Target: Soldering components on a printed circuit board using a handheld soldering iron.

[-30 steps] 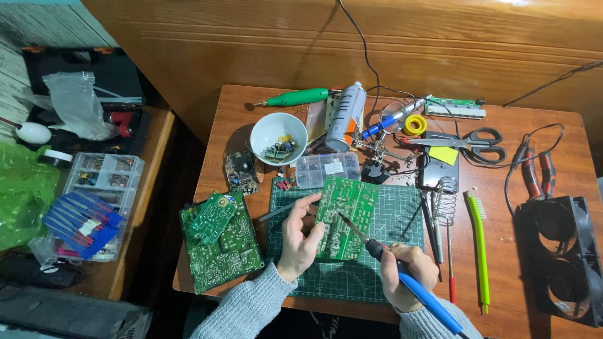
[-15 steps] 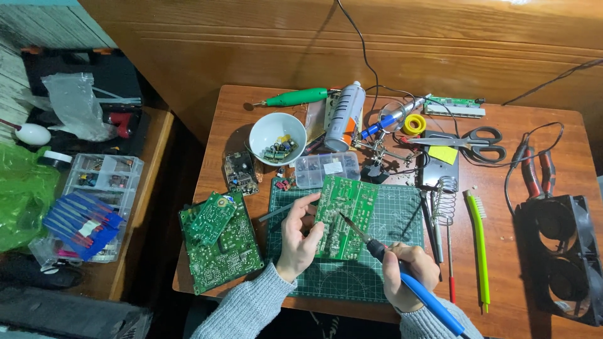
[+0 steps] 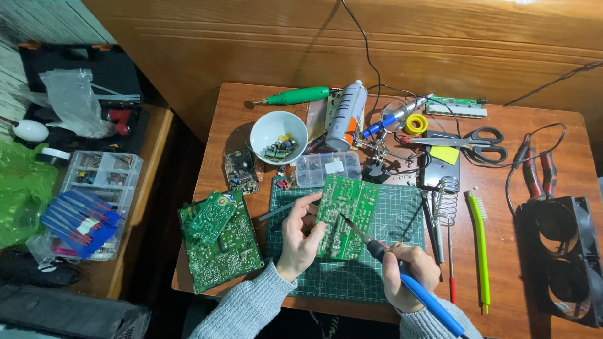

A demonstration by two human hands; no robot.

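Note:
My left hand (image 3: 300, 235) grips the left edge of a green circuit board (image 3: 347, 213) and holds it tilted up over the green cutting mat (image 3: 402, 216). In my right hand (image 3: 408, 273) is a soldering iron (image 3: 392, 263) with a blue handle and black grip. Its metal tip touches the middle of the board. Both sleeves are grey knit.
A larger green circuit board (image 3: 220, 242) with a small one on it lies left of the mat. Behind are a white bowl (image 3: 278, 135) of parts, a clear parts box (image 3: 328, 168), a spray can (image 3: 347, 114), scissors (image 3: 483, 139), pliers (image 3: 537, 172), a coil iron stand (image 3: 445, 201) and a black fan (image 3: 562, 257).

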